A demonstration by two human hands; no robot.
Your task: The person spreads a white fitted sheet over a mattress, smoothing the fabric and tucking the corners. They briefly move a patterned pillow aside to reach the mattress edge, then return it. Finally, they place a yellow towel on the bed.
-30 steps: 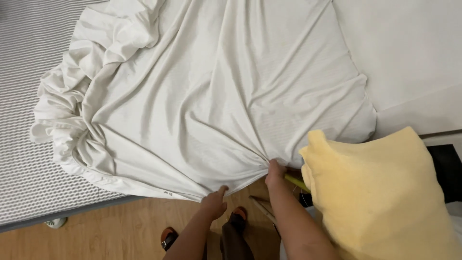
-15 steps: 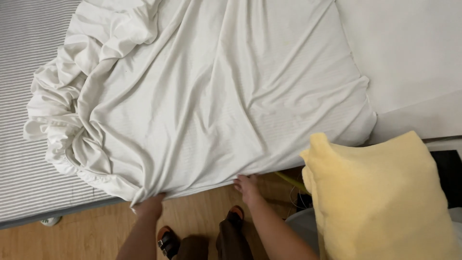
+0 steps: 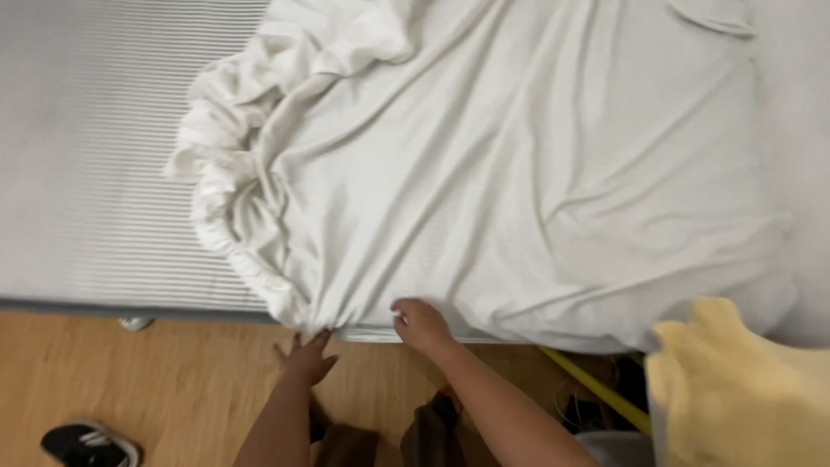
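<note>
Shoe point(image 3: 89, 444), black with white trim, on the wood floor point(image 3: 130, 380) at far left. Mattress point(image 3: 95, 173), grey and ribbed, bare on its left part. White sheet point(image 3: 519, 190) bunched at its left edge, spread flat rightward. Left hand point(image 3: 304, 356) below the sheet's hem, fingers spread, tips touching the gathered corner. Right hand point(image 3: 421, 325) curled, pinching the hem just beside it. Yellow pillow point(image 3: 743, 389) at lower right.

One crumpled white cotton bedsheet point(image 3: 519, 173) is lying across one grey ribbed mattress point(image 3: 86, 156). Two bare hands, left point(image 3: 304, 356) and right point(image 3: 421, 324), are showing near. One black shoe point(image 3: 86, 445) and one soft yellow pillow point(image 3: 743, 389) are showing.
</note>
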